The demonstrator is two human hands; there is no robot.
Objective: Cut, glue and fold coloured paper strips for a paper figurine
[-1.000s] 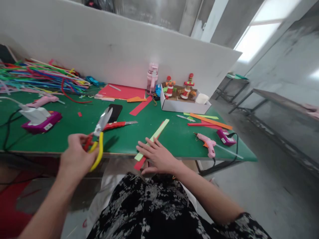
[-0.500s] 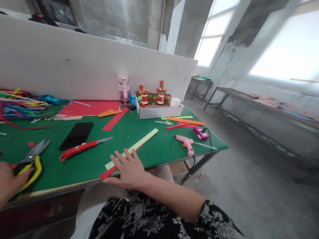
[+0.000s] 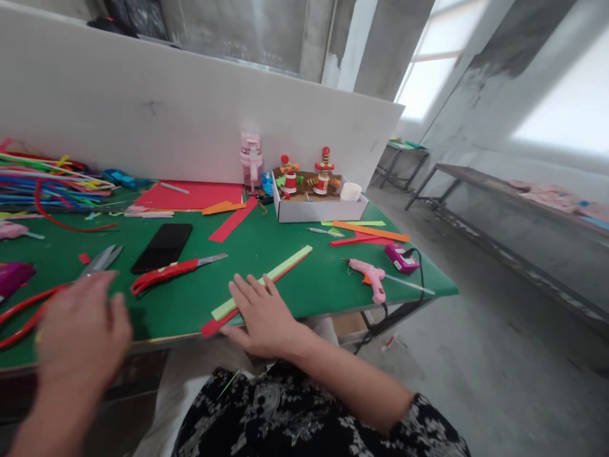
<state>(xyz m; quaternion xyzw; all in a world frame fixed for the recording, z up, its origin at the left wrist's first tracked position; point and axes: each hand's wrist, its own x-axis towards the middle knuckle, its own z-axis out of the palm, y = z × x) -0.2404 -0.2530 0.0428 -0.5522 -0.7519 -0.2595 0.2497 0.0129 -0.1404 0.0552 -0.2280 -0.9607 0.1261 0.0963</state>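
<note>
My right hand (image 3: 266, 317) lies flat with fingers spread on the near end of a long light green paper strip (image 3: 281, 266), which lies over a red strip (image 3: 213, 325) at the front edge of the green table (image 3: 304, 289). My left hand (image 3: 80, 330) is blurred by motion, fingers stretched out, hovering at the front left just above scissors (image 3: 101, 260) that lie on the table; their red handles (image 3: 21, 312) stick out to the left. It holds nothing that I can see.
A red utility knife (image 3: 171, 270) and a black phone (image 3: 162, 246) lie between the hands. Further off are a pink glue gun (image 3: 373, 277), a white box of figures (image 3: 320, 204), a pink bottle (image 3: 250, 158), pipe cleaners (image 3: 47, 184) and a white backboard (image 3: 190, 127).
My left hand brought the scissors down onto the table at the left, let go of them and now hovers over them. The right hand stayed flat on the strips.
</note>
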